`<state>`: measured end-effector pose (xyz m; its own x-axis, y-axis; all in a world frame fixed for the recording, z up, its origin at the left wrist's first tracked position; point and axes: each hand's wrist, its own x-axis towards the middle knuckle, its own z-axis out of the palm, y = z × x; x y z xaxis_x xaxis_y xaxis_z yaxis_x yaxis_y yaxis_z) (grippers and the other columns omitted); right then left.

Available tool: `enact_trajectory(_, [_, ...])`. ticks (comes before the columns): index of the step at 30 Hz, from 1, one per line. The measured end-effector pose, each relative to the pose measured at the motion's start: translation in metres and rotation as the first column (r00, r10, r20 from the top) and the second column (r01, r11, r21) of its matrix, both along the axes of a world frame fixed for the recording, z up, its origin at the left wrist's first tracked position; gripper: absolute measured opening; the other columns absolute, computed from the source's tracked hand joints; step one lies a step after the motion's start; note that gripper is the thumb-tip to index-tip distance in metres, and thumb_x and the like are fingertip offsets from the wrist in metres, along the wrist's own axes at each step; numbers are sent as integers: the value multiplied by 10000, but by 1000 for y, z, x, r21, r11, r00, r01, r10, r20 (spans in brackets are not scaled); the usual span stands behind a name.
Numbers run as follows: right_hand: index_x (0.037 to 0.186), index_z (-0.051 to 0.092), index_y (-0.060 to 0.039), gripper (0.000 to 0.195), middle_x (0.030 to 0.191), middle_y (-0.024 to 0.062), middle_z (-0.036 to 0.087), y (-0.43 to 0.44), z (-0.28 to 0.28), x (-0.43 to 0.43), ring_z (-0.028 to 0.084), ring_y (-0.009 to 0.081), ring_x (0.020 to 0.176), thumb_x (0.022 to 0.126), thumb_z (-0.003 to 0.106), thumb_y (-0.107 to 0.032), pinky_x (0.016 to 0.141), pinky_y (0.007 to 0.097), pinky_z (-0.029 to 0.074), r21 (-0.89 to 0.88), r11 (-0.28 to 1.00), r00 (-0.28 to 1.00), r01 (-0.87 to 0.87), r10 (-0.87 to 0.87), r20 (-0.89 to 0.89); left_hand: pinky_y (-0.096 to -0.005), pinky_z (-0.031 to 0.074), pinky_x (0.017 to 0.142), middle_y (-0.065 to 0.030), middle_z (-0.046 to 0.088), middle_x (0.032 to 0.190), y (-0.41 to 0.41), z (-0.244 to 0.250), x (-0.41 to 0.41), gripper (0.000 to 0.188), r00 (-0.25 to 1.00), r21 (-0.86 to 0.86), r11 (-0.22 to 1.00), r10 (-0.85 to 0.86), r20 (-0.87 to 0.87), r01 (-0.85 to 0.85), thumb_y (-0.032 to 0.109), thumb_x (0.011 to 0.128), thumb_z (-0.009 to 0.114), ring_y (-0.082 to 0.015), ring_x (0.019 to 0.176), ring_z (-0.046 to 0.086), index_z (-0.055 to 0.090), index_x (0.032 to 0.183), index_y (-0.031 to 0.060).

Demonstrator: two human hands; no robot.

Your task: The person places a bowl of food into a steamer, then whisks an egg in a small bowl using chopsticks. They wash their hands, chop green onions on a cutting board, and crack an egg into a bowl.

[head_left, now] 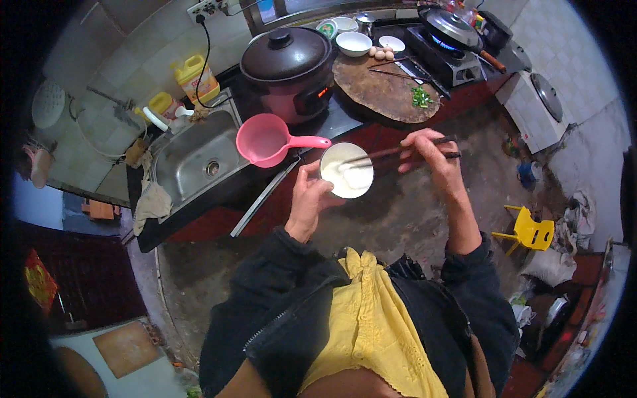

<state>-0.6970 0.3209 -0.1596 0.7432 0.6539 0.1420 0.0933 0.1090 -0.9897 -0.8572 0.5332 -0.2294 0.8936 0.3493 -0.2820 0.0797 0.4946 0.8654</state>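
My left hand (311, 196) grips a round bowl (372, 175) by its side, with the thumb at the rim. Inside lies a pale, creamy white mixture (348, 181). A pair of dark chopsticks (380, 152) is held in my right hand (430, 151), their blurred tips dipping into the mixture. Just behind the bowl, a pink plastic dipper (263, 141) rests at the sink's edge, its handle reaching towards the bowl's rim. Both hands are above the floor, in front of the counter.
On the counter stand a steel sink (196, 161), a lidded electric cooker (286, 74) and a round wooden chopping board (383, 92) with chopped green onion (421, 96). Eggs (382, 52) sit behind it. A lidded pan (450, 27) is over a lit gas stove (445, 59). A yellow chair (532, 231) stands right.
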Motion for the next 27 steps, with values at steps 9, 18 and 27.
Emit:
enact_trajectory(9, [966, 662, 26, 262, 852, 109, 653, -7, -6, 2, 666, 192, 750, 976, 556, -214, 635, 333, 591, 52, 996, 997, 71, -71, -3, -429, 609, 750, -170, 546, 1188, 3, -1, 3, 488, 999, -3, 1000, 30, 29, -30, 55, 827, 517, -280, 1001, 639, 355, 1288, 39])
enact_trajectory(18, [989, 666, 46, 248, 907, 101, 657, -12, 1, 1, 654, 188, 804, 979, 543, -169, 670, 347, 598, -31, 999, 999, 44, -43, 33, -447, 606, 776, -181, 555, 1191, 3, 0, 2, 485, 1000, -20, 1000, 23, 11, -23, 66, 821, 515, -286, 1007, 641, 357, 1279, 38])
enact_trajectory(27, [995, 669, 47, 263, 919, 107, 657, -6, 3, -8, 653, 184, 814, 985, 551, -187, 675, 333, 597, -41, 999, 1000, -19, 20, 19, -439, 610, 774, -170, 542, 1186, 11, 0, -1, 482, 998, -8, 1000, 17, 52, -17, 64, 822, 514, -279, 1024, 634, 359, 1277, 37])
